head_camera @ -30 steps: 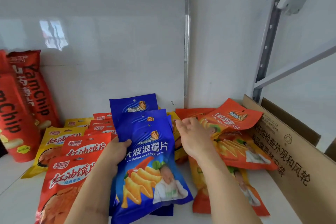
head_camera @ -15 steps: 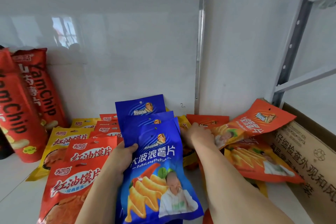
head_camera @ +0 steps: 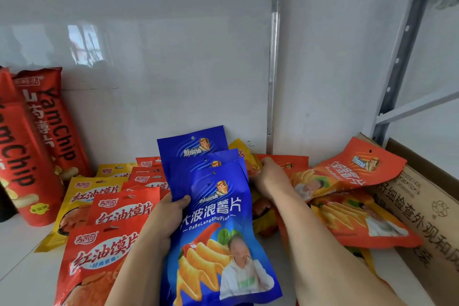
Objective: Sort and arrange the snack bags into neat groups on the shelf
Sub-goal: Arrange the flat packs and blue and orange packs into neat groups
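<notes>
While both forearms rise from the bottom of the frame, the left hand [head_camera: 165, 218] grips a fanned stack of blue bags [head_camera: 213, 208] at lower centre, its thumb curled over the front bag's left edge. The right hand [head_camera: 269, 177], just right of the stack's top, reaches palm-down into the bags behind; its fingers are curled on the edge of a yellow bag [head_camera: 244, 154], though how firmly it holds cannot be told.

At lower left, red bags [head_camera: 99, 253] lie overlapped in a row on the white shelf [head_camera: 24, 268], with yellow bags [head_camera: 82, 196] beside and behind them. Right of the hands, orange bags [head_camera: 357, 221] lie in a loose heap; the top one [head_camera: 357, 169] is tilted up against a cardboard box [head_camera: 427, 208] that fills the right edge. Whether anything is in the box cannot be seen.

At far left two tall YamChip bags [head_camera: 37, 146] stand leaning toward the white back wall [head_camera: 173, 57]. Bare shelf shows only at the lower left corner and in a strip before the box. A metal upright [head_camera: 402, 52] stands at upper right.
</notes>
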`<state>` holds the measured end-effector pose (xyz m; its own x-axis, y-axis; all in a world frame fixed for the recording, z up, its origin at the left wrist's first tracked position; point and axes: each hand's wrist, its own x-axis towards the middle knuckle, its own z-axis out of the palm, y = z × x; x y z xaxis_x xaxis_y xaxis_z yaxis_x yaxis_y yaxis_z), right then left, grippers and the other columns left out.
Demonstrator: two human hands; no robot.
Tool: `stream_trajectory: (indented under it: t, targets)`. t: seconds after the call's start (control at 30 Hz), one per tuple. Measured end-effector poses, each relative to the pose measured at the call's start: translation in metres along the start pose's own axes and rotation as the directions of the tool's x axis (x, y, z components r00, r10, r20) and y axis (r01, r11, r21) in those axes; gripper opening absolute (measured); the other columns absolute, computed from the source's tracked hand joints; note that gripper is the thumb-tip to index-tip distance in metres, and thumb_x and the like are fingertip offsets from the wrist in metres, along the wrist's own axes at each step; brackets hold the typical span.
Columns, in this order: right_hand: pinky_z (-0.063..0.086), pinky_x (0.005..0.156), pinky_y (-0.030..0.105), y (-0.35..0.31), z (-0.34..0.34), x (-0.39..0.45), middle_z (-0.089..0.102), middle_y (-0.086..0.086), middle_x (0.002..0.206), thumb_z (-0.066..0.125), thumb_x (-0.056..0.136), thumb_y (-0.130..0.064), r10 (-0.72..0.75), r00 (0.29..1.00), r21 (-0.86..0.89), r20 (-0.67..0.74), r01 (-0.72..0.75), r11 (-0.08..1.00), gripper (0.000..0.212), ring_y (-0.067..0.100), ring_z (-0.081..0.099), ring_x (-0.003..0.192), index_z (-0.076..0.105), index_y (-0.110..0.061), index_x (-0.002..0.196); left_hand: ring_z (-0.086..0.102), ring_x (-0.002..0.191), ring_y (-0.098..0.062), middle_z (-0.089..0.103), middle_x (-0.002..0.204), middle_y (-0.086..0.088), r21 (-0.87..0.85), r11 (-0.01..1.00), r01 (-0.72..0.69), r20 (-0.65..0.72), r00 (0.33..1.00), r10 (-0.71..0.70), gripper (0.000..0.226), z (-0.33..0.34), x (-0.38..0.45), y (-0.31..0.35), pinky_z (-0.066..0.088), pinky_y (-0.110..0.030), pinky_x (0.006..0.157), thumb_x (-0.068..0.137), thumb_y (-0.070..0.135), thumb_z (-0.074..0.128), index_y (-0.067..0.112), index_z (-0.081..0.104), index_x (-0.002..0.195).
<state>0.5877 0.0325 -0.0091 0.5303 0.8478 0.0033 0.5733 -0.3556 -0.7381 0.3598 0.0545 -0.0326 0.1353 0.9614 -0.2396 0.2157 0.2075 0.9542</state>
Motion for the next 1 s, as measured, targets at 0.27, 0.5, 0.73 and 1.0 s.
stream_trajectory:
  t: [0.27, 0.5, 0.73, 1.0]
  targets:
    - [0.050, 0.077, 0.034, 0.029, -0.049, -0.003, 0.069, 0.004, 0.098, 0.072, 0.080, -0.032, -0.063, 0.953, 0.094, -0.296, 0.094, 0.991, 0.036, 0.028, 0.066, 0.093, 0.057, -0.017, 0.109, 0.075, 0.087, -0.030, 0.077, 0.099, -0.009, -0.049, 0.999, -0.015, 0.027, 0.999, 0.016, 0.017, 0.009, 0.007, 0.010, 0.061, -0.045, 0.080, 0.102, 0.030, 0.057, 0.021, 0.060, 0.116]
    - [0.045, 0.076, 0.034, 0.049, -0.070, -0.018, 0.063, 0.001, 0.099, 0.070, 0.088, -0.027, 0.090, 0.836, 0.385, -0.541, 0.152, 0.910, 0.031, 0.026, 0.060, 0.092, 0.057, -0.013, 0.112, 0.074, 0.090, -0.030, 0.076, 0.100, -0.009, -0.008, 0.999, -0.044, 0.049, 0.998, 0.044, 0.017, 0.012, 0.021, 0.021, 0.059, -0.048, 0.086, 0.102, 0.031, 0.056, 0.022, 0.060, 0.116]
    - [0.052, 0.090, 0.043, 0.032, -0.086, -0.017, 0.065, -0.005, 0.099, 0.072, 0.086, -0.025, 0.132, 0.815, 0.593, -0.564, 0.289, 0.752, 0.028, 0.022, 0.064, 0.096, 0.058, -0.021, 0.109, 0.074, 0.091, -0.030, 0.076, 0.102, -0.009, 0.010, 0.998, -0.064, 0.075, 0.995, 0.063, 0.015, 0.017, 0.032, 0.027, 0.059, -0.047, 0.087, 0.103, 0.030, 0.055, 0.022, 0.061, 0.114]
    - [0.043, 0.081, 0.029, 0.047, -0.091, -0.024, 0.064, 0.001, 0.106, 0.070, 0.088, -0.018, 0.079, 0.829, 0.478, -0.554, 0.239, 0.845, 0.033, 0.022, 0.062, 0.098, 0.056, -0.015, 0.118, 0.076, 0.088, -0.026, 0.077, 0.102, -0.005, 0.083, 0.986, -0.147, 0.090, 0.986, 0.140, 0.019, 0.018, 0.034, 0.029, 0.060, -0.043, 0.081, 0.103, 0.034, 0.056, 0.021, 0.058, 0.117]
